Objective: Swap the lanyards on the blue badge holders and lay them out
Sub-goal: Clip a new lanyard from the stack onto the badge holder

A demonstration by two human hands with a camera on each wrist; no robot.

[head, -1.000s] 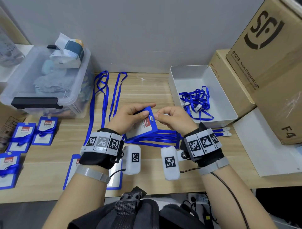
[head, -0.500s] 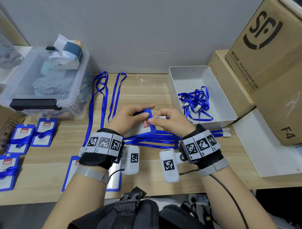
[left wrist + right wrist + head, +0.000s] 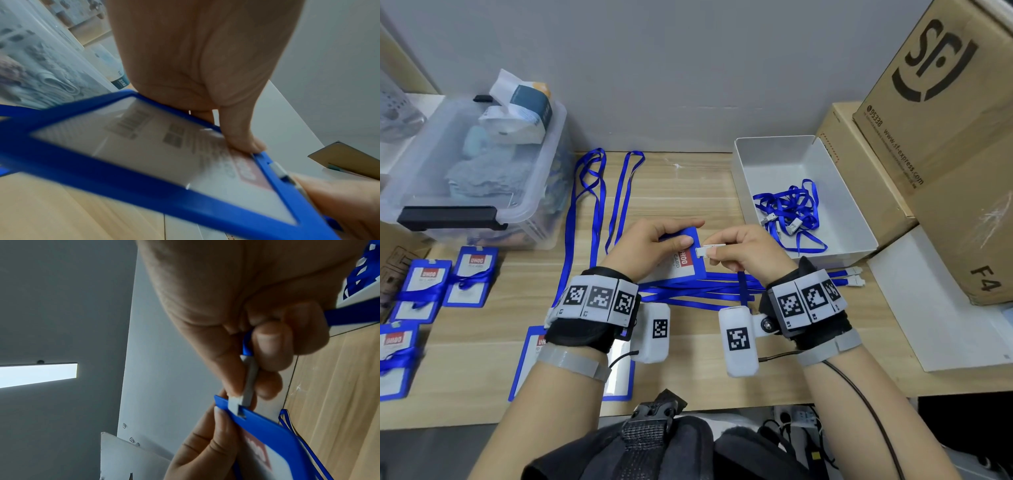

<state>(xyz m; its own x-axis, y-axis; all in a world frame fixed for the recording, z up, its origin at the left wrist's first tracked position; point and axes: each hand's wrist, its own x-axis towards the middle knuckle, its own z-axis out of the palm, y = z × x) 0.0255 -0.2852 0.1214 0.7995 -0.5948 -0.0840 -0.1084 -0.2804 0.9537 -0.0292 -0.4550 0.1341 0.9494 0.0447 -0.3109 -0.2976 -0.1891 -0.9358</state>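
Brown cardboard boxes [image 3: 945, 137] stack at two o'clock of the wooden table [image 3: 681, 178], a clear storage bin [image 3: 476, 178] sits at ten, a white tray [image 3: 852, 219] of tangled lanyards at one. At centre, above the table, the left hand [image 3: 650, 246] grips the blue badge holder [image 3: 685, 263], thumb on its face. At its three o'clock the right hand [image 3: 746, 253] pinches the white lanyard clip [image 3: 709, 250], hooked into the holder's top slot
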